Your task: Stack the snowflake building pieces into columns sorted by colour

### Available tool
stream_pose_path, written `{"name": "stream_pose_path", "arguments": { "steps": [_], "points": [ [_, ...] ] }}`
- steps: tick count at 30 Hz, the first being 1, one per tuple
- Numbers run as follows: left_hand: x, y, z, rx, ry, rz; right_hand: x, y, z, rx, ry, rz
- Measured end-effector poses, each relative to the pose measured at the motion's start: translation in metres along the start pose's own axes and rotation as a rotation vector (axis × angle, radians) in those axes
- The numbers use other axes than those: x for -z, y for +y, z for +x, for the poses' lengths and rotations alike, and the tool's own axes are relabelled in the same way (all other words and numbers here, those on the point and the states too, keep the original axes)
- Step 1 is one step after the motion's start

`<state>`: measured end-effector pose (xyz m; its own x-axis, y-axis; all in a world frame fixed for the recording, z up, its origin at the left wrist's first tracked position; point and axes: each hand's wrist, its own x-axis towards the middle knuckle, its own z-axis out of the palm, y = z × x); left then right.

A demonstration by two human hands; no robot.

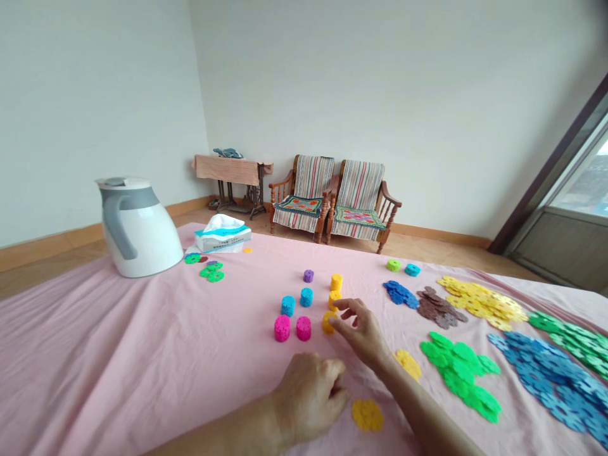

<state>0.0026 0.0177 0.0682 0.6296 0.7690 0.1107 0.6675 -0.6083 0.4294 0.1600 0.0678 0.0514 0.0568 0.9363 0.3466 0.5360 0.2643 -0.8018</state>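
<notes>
My right hand [361, 329] reaches over the table with thumb and fingers apart. Its thumb tip is at the right edge of the nearest yellow stack of flower-shaped discs [328, 323]; whether it touches is hard to tell. Behind that stand a second yellow stack [334, 299], close to the fingertips, and a third yellow stack [336, 282]. Curled closed, my left hand [311, 392] hovers nearer to me; its fingers hide whatever may be inside. Left of the yellow row are two pink stacks [282, 329], two light-blue stacks [287, 306] and a small purple stack [308, 276].
Loose discs lie in piles on the right: green [460, 373], blue [555, 380], brown [439, 307], yellow [484, 301]. Yellow discs [367, 415] lie by my left hand. A white jug [142, 234] and tissue box [223, 235] stand on the pink cloth [142, 354].
</notes>
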Motion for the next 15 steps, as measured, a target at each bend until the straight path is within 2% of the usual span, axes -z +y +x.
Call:
{"name": "stream_pose_path", "arguments": {
  "steps": [5,10,15],
  "points": [
    [0.000,-0.001,0.000,0.009,-0.012,-0.014,0.022,0.001,0.021,0.092,0.039,-0.159],
    [0.002,0.000,0.000,0.021,-0.043,-0.016,0.029,-0.002,0.045,0.322,-0.192,-0.423],
    [0.005,0.001,0.000,0.026,-0.062,-0.017,0.024,-0.016,0.060,0.308,-0.396,-0.573]
  ]
}}
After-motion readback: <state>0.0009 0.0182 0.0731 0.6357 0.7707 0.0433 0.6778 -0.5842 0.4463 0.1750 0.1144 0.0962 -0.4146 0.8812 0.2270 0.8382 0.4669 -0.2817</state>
